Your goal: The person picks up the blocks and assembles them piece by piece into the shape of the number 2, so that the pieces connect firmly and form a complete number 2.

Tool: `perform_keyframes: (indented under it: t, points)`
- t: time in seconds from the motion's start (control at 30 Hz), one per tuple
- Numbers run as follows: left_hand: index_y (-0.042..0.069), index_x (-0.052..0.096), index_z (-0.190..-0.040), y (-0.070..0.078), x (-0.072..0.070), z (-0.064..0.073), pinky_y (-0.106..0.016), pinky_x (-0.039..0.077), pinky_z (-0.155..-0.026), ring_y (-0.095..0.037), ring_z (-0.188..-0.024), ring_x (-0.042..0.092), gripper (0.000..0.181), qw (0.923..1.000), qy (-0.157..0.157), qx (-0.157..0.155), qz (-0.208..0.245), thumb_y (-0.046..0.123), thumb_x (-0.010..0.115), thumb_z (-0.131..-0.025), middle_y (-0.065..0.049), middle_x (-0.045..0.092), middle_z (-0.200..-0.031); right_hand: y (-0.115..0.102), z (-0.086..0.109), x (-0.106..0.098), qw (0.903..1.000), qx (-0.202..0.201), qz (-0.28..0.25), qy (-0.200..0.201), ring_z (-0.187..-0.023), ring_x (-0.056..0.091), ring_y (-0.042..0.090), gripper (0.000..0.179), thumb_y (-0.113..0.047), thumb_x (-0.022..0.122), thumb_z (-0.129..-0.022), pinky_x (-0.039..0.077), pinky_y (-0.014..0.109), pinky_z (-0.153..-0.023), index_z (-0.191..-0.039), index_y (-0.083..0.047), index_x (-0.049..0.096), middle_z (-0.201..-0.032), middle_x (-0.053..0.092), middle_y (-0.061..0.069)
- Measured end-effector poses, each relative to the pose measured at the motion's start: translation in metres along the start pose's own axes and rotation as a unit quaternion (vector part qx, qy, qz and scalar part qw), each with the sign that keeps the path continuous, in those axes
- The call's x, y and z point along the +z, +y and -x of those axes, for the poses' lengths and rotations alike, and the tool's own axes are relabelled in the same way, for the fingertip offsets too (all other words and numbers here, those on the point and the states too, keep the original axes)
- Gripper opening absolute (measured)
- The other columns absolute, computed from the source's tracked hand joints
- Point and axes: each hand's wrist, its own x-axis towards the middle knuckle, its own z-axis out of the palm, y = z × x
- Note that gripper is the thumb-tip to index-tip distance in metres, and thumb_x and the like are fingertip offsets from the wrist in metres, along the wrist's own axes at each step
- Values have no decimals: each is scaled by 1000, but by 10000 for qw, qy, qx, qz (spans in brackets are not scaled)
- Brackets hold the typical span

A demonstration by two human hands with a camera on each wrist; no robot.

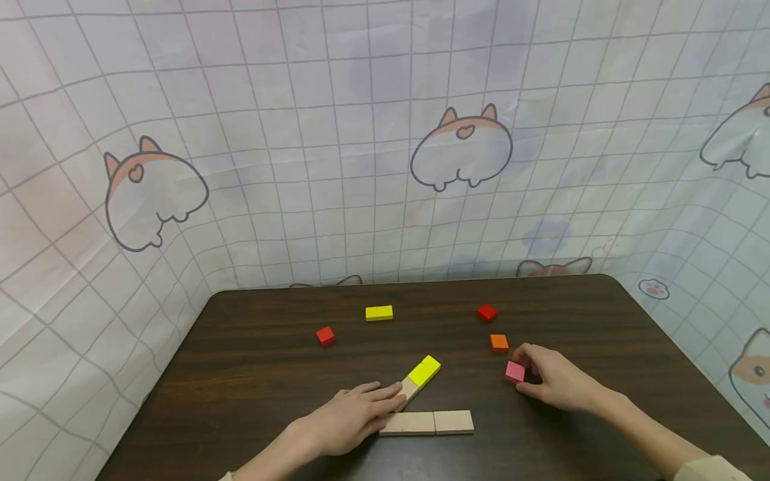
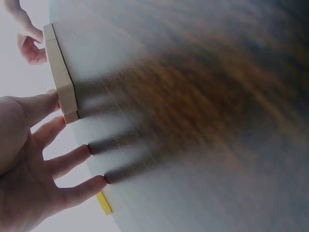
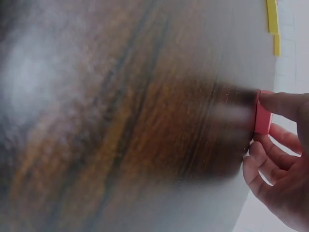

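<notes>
My right hand (image 1: 556, 379) pinches a small pink block (image 1: 515, 372) between thumb and fingers at the right of the table. The right wrist view shows the same pink block (image 3: 263, 113) low against the tabletop. My left hand (image 1: 355, 415) lies with fingers extended at the left ends of plain wooden blocks. Two of these blocks (image 1: 426, 423) form a row running left to right. Another wooden block (image 1: 408, 393) slants away from it, with a yellow block (image 1: 424, 371) at its far end. The fingers partly cover where the lines meet.
Beyond the hands lie a red block (image 1: 325, 336), a yellow block (image 1: 379, 313), another red block (image 1: 486, 312) and an orange block (image 1: 498, 343). They rest on a dark wood-grain table (image 1: 252, 374). A patterned cloth (image 1: 349, 220) hangs behind and beside the table.
</notes>
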Motion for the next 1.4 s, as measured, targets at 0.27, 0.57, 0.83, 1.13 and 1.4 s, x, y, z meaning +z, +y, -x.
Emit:
perform_keyframes:
  t: [0.27, 0.57, 0.83, 1.13, 1.4]
  points:
    - [27, 43, -159, -1, 1, 0, -69, 43, -98, -35, -145, 39, 53, 10000, -23, -1, 15, 24, 56, -107, 6, 32, -164, -2, 2, 1, 10000, -29, 1, 54, -81, 55, 9, 31, -13, 84, -86, 50, 29, -70, -107, -9, 62, -96, 59, -7]
    - [27, 42, -159, -2, 2, 0, -69, 43, -98, -35, -145, 39, 53, 10000, -21, -8, 27, 25, 56, -108, 7, 32, -165, -4, -3, 1, 10000, -19, -38, 84, -79, 52, 6, 28, -12, 83, -87, 48, 27, -68, -106, -12, 63, -94, 59, -9]
    - [27, 42, -159, -1, 1, 0, -69, 43, -98, -35, -145, 40, 53, 10000, 6, 6, -9, 25, 56, -107, 7, 32, -164, -14, -13, 0, 9998, -120, 142, 120, -83, 56, 9, 28, -10, 82, -86, 51, 30, -73, -108, -13, 63, -98, 61, -9]
    - [28, 43, -159, -1, 1, 0, -67, 44, -98, -34, -144, 41, 53, 10000, 43, -9, -63, 25, 57, -107, 7, 33, -164, -25, -27, 0, 9990, -408, 100, 132, -84, 59, 13, 30, -7, 82, -86, 52, 30, -74, -109, -12, 63, -101, 62, -7]
    - [28, 43, -159, -1, 1, 0, -68, 43, -98, -34, -144, 40, 53, 10000, 43, -20, -54, 25, 56, -107, 7, 33, -164, -36, -43, -1, 9988, -465, 119, 82, -85, 61, 20, 30, -6, 82, -86, 53, 34, -77, -110, -9, 64, -101, 62, -5]
